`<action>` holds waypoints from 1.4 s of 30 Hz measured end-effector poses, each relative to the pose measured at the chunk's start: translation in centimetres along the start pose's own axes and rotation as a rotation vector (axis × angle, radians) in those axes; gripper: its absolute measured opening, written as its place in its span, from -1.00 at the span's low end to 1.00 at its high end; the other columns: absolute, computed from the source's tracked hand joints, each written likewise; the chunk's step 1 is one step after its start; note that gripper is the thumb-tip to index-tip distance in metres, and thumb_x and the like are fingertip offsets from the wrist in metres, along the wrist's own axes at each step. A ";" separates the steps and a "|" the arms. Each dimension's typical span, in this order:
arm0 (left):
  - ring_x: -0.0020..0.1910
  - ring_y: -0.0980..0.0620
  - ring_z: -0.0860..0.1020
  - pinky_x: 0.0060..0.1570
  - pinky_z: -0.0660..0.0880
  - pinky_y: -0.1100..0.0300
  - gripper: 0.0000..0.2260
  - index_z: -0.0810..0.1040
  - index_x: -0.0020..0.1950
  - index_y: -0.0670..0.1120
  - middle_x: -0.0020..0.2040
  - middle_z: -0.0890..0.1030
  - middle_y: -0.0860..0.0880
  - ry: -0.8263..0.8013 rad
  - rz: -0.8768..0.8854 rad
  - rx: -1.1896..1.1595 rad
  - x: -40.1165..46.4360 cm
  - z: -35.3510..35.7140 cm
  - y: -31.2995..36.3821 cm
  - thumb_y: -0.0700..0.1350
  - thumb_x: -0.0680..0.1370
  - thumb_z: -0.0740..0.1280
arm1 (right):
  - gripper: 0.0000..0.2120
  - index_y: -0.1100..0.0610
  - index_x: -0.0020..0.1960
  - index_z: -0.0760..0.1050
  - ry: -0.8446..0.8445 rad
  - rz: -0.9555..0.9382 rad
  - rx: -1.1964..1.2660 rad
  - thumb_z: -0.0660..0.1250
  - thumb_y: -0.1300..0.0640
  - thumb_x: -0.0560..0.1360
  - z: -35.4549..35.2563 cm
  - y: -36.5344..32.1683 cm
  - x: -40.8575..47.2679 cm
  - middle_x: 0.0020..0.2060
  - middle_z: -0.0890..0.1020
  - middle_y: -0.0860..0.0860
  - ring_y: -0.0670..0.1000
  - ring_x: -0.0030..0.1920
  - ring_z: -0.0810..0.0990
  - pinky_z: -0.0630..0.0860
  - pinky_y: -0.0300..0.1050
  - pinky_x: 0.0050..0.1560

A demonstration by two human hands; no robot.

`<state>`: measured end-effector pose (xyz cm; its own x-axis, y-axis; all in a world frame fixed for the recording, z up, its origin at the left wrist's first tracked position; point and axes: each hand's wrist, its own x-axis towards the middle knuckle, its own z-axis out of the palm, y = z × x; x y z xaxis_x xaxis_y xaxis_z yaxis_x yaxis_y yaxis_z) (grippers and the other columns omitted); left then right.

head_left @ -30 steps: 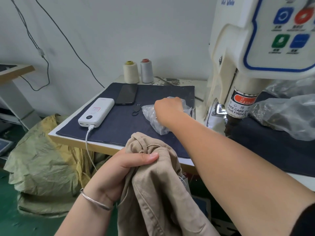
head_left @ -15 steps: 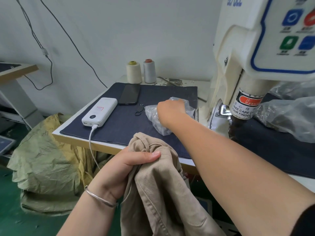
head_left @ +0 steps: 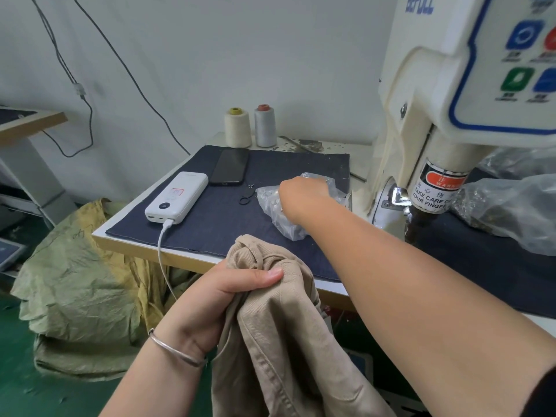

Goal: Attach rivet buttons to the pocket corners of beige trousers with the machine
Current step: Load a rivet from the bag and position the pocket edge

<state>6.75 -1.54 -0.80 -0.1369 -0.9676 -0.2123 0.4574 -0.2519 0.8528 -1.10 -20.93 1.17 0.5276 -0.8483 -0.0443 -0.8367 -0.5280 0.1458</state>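
The left hand [head_left: 210, 299] holds the beige trousers [head_left: 279, 326] bunched below the front edge of the counter [head_left: 144, 245]; its grip is closed round the gathered fabric, the thumb pressed flat across the top fold. A metal bangle [head_left: 177, 350] sits on that wrist. The right hand [head_left: 301, 197] reaches across the dark cloth mat [head_left: 210, 218] into a clear plastic bag [head_left: 276, 212] holding small pieces, lying just left of the machine [head_left: 436, 115]. Its fingers are hidden inside the bag, so the state of that grip cannot be told. The machine's head carries coloured buttons and a red warning label above the press point. Left of the bag lie a small black ring [head_left: 244, 200], a dark phone [head_left: 230, 166] and a white power bank [head_left: 177, 197] with a cable plugged in. Two thread cones [head_left: 251, 127] stand at the counter's back. A second plastic bag [head_left: 511, 212] lies right of the machine. A yellow-green sack [head_left: 78, 290] sits on the floor.
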 end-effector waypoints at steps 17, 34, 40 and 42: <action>-0.09 -0.14 0.70 -0.11 0.63 0.06 -0.75 0.69 0.03 -0.29 -0.05 0.69 -0.28 0.012 -0.007 0.003 -0.2 0.5 0.1 -0.28 0.37 0.46 | -0.74 0.12 0.19 0.48 -0.017 -0.008 -0.039 0.21 0.27 0.52 -0.3 0.0 -0.8 0.07 0.56 0.04 0.11 0.12 0.56 0.40 -0.07 -0.07; -0.14 -0.13 0.70 -0.15 0.63 0.07 -0.75 0.69 0.02 -0.30 -0.08 0.68 -0.28 0.025 -0.008 0.017 -0.3 1.3 0.1 -0.27 0.36 0.43 | -0.72 0.10 -0.30 0.23 0.076 -0.064 -0.068 0.20 0.32 0.51 0.8 0.6 -1.3 -0.37 0.32 -0.04 0.03 -0.26 0.41 0.28 -0.18 -0.28; -0.10 -0.15 0.69 -0.08 0.64 0.04 -0.70 0.68 0.05 -0.31 -0.05 0.68 -0.29 0.016 -0.030 0.022 -0.3 1.3 0.0 -0.26 0.34 0.48 | -0.73 0.10 -0.30 0.24 0.031 -0.038 -0.028 0.20 0.31 0.52 0.8 0.7 -1.5 -0.37 0.32 -0.04 -0.01 -0.34 0.36 0.30 -0.15 -0.26; -0.09 -0.15 0.69 -0.09 0.63 0.04 -0.68 0.68 0.06 -0.31 -0.04 0.68 -0.29 0.018 -0.032 0.022 -0.3 1.3 0.0 -0.24 0.33 0.50 | -0.82 0.11 -0.22 0.30 0.030 -0.019 -0.011 0.20 0.31 0.51 0.8 0.7 -1.5 -0.36 0.32 -0.03 -0.02 -0.37 0.34 0.27 -0.17 -0.32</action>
<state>5.65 -1.24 -0.08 -0.1351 -0.9593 -0.2478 0.4335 -0.2821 0.8558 -2.61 -20.11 0.60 0.5479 -0.8364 -0.0172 -0.8247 -0.5435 0.1562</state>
